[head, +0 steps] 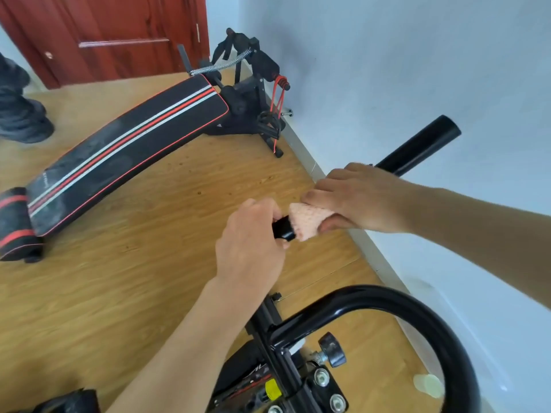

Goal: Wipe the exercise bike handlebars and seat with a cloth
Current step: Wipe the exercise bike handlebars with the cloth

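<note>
Two hands are in frame: one left hand (250,245) and one right hand (357,201), with one pink cloth (307,220) under the right hand's fingers. One straight handlebar (420,147) passes through both hands, and one curved black bar (417,308) loops below the right hand. Below the left hand are one black knob (332,348), three silver bolts (322,377) and one yellow sticker (270,386). Beyond the left hand lies one sit-up bench (125,144), with one coil spring (220,65) and two padded rollers (18,242). One red-brown door (104,34) stands farther off. One pale round object (428,386) lies below the right hand.
</note>
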